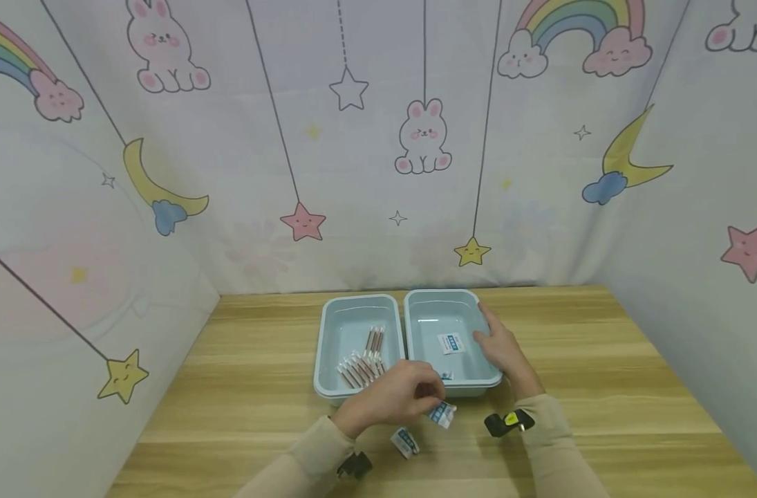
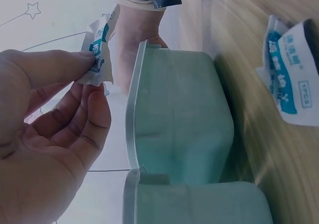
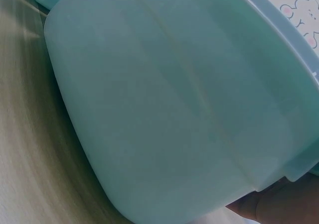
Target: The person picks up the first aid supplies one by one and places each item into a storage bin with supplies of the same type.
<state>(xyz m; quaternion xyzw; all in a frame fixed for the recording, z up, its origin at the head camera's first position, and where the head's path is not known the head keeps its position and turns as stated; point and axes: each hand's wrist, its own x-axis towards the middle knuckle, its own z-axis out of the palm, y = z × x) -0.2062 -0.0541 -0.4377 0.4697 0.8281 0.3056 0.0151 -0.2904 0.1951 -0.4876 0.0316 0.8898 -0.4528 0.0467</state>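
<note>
My left hand [image 1: 395, 395] pinches a small white sachet [image 1: 442, 414] with a blue printed band, just in front of the right-hand basin. In the left wrist view the sachet [image 2: 101, 47] sits between thumb and fingertips. A second sachet [image 1: 406, 443] lies on the table below that hand, looking creased. My right hand [image 1: 505, 349] grips the right rim of the pale blue basin [image 1: 415, 377], thumb on the inner side. Inside that basin a flat sachet [image 1: 451, 344] rests on the bottom. The right wrist view shows mostly the basin's outer wall [image 3: 164, 114].
Touching or nearly touching on the left is another pale blue basin [image 1: 330, 332], with several thin brown sticks [image 1: 359, 368] in clear wrappers. Both stand on a wood-grain table [image 1: 602, 387]. A printed curtain [image 1: 366, 180] rises behind the table and at both sides.
</note>
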